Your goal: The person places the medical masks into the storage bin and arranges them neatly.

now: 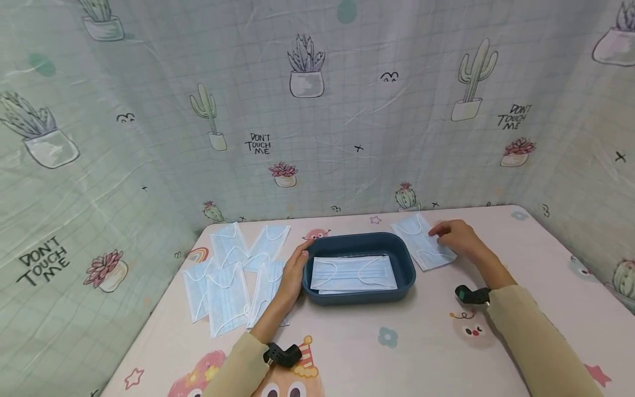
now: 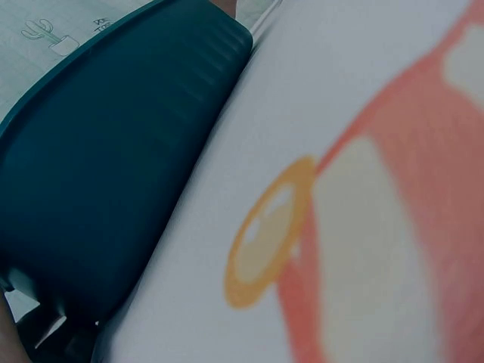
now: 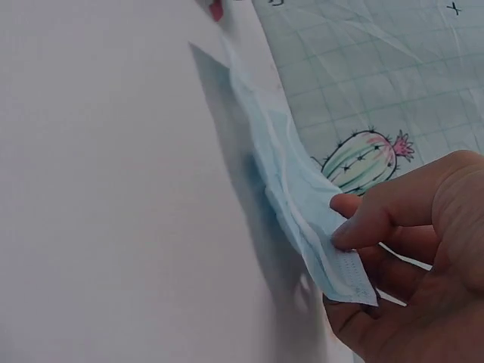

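My right hand (image 1: 456, 236) is at the back right of the table. Thumb and fingers pinch a light blue disposable face mask (image 3: 291, 200) near one end, as the right wrist view shows. The mask hangs tilted, its shadow on the table beside it. My left hand (image 1: 294, 271) rests against the left end of a dark blue plastic bin (image 1: 359, 299), fingers extended along it and fingertips at the rim. Inside the bin lies a small stack of face masks (image 1: 353, 273). The left wrist view shows the bin's outer wall (image 2: 113, 151) close up.
Left of the bin, several face masks (image 1: 228, 298) lie spread out and partly overlapping. A pale cartoon-print cloth (image 1: 357, 353) covers the table. Behind and at the sides hangs a cactus-print curtain (image 1: 347, 165). Each wrist carries a small black camera (image 1: 471, 295).
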The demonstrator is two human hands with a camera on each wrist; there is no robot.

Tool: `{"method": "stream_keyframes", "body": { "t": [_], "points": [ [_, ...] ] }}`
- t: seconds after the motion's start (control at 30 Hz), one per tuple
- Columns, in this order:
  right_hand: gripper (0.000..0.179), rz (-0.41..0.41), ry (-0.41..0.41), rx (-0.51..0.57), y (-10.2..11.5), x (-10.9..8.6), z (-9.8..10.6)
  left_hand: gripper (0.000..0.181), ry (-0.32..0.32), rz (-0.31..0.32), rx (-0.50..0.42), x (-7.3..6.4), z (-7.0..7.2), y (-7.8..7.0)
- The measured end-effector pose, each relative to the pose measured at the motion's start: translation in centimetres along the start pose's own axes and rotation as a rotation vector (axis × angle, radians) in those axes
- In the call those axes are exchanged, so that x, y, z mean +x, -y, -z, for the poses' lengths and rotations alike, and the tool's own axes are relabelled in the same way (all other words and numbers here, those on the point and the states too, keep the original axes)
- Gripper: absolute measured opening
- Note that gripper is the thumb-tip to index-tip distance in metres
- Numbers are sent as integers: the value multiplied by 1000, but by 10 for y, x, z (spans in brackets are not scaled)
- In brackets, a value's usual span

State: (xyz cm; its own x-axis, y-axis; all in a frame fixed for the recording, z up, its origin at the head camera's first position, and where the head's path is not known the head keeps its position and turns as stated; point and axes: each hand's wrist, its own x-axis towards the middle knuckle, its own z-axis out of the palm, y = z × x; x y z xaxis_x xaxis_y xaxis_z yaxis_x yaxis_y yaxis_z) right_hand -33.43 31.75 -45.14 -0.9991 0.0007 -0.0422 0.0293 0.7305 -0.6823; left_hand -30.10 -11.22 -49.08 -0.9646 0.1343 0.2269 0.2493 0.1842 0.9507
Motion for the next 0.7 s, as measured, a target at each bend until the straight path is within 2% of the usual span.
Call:
{"method": "stream_keyframes", "body": {
  "t": [0.2, 0.47, 0.7],
  "points": [
    [36, 18, -6, 31, 10, -7, 10, 45, -21, 2, 20, 0, 0, -1],
    [38, 51, -25, 74, 17, -12, 20, 46, -6, 6, 18, -2, 1, -1],
    [40, 102, -34, 64, 30, -18, 31, 46, -15, 2, 33, -2, 0, -3]
  ]
}}
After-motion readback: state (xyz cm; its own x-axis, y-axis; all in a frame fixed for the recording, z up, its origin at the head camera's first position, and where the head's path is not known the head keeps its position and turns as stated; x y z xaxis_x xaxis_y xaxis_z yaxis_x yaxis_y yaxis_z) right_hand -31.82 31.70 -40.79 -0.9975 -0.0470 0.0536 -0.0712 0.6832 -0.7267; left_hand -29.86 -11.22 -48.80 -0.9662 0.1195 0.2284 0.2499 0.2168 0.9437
